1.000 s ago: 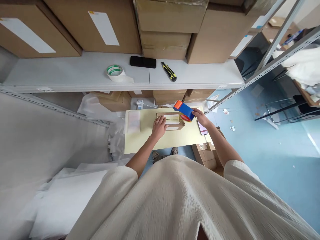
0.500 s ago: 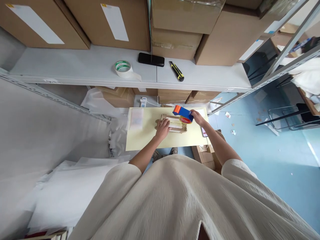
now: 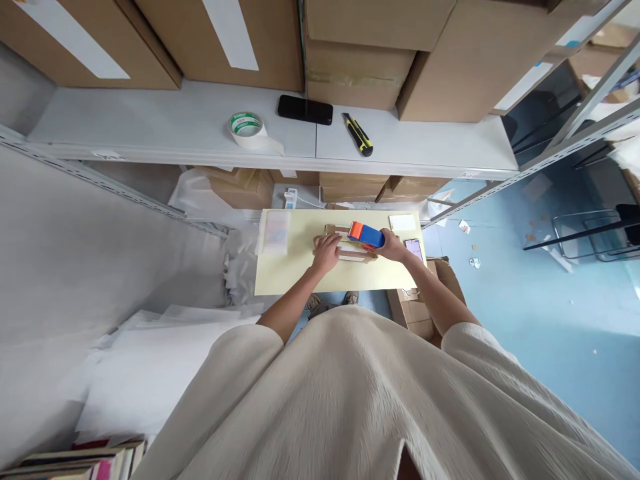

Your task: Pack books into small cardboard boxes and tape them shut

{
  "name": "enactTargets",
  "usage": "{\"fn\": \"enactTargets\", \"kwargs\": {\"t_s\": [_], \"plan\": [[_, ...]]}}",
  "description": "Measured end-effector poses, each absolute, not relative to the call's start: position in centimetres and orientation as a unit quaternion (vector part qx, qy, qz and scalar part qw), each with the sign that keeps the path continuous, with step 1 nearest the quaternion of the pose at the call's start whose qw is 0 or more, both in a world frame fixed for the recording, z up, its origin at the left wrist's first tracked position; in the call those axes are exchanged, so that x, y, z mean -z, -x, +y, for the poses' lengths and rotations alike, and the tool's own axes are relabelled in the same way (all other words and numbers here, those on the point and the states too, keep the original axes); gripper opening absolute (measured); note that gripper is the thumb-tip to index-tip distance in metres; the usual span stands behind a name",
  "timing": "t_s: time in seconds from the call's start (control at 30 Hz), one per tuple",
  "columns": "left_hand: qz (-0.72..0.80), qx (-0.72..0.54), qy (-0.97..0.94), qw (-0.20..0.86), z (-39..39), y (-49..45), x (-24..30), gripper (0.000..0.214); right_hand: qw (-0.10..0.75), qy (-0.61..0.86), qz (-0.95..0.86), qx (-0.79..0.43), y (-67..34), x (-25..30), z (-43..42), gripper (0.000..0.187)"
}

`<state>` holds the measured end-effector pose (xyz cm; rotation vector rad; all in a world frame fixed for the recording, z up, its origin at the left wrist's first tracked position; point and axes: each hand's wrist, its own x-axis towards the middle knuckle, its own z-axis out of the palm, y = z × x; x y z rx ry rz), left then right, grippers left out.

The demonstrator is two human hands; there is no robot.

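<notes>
A small cardboard box (image 3: 355,257) with white strips on its top lies on the pale yellow table (image 3: 280,275). My left hand (image 3: 326,255) grips its left end, fingers resting over the top. In my right hand (image 3: 392,247) is a blue tape dispenser (image 3: 371,235) with an orange front end, held low over the right part of the box. The tape roll is mostly hidden beneath the dispenser; whether its tape touches the box I cannot tell.
A phone (image 3: 414,249) and a white card (image 3: 402,222) lie at the table's right, a clear plastic sleeve (image 3: 276,233) at its left. The shelf (image 3: 190,127) above carries a masking tape roll (image 3: 247,127), a black phone (image 3: 305,110), a utility knife (image 3: 358,135) and large cartons. An open carton (image 3: 417,313) stands below right.
My right hand has lowered the tape dispenser toward the box and tilted it, hiding most of the tape roll. My left hand stays on the box. The whole view has shifted slightly.
</notes>
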<state>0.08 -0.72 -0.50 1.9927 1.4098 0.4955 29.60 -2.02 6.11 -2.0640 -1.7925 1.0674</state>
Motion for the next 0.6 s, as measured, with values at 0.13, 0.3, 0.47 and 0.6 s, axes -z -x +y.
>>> {"fn": "enactTargets", "kwargs": {"t_s": [0.13, 0.3, 0.47, 0.6], "plan": [[0.579, -0.263, -0.663, 0.394, 1.3, 0.0, -0.8, 0.042, 0.089, 0.702, -0.625, -0.33, -29.9, -5.7, -2.1, 0.058], [0.564, -0.348, -0.546, 0.513, 3.5, -1.2, -2.6, 0.02, 0.107, 0.698, -0.616, -0.349, -29.9, -5.9, -2.2, 0.057], [0.549, -0.323, -0.497, 0.59, 4.4, -2.8, -3.6, 0.027, 0.146, 0.687, -0.601, -0.382, -29.6, -6.2, -2.1, 0.056], [0.574, -0.313, -0.462, 0.599, 4.7, -3.5, -4.2, 0.03, 0.161, 0.676, -0.601, -0.395, -29.8, -5.9, -2.2, 0.058]]}}
